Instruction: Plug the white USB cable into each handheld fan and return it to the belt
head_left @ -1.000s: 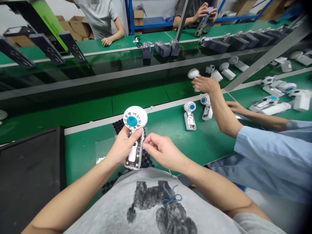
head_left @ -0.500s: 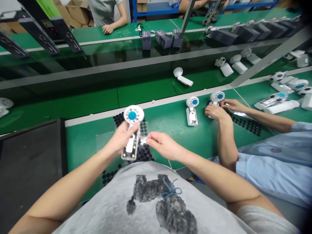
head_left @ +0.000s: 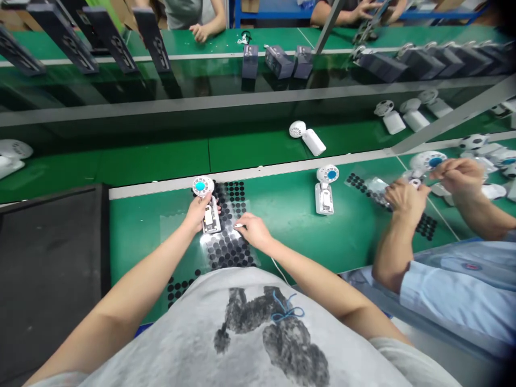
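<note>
A small white fan [head_left: 210,214] with a blue centre on its round head is held in my left hand [head_left: 196,214], its clear-cased body over sheets of black round stickers [head_left: 230,252]. To the right, my right hand [head_left: 256,232] pinches a small white piece [head_left: 238,225], which looks like the end of a white cable [head_left: 279,270]. The cable runs down towards the table's front edge. Fan and white piece are apart. Another fan with a blue centre [head_left: 324,198] lies on the green table [head_left: 282,199] further right.
A black tray [head_left: 52,269] is at the left. On the right, a co-worker's hands [head_left: 407,196] handle another fan [head_left: 428,160]. Behind the table, a green belt [head_left: 250,145] carries white fans [head_left: 313,142]. Dark boxes [head_left: 278,62] stand beyond, near another person's hand [head_left: 199,33].
My left hand and its fan have moved left and slightly up, away from my right hand. The co-worker's hands have moved right with their fan. Fans on the belt have shifted.
</note>
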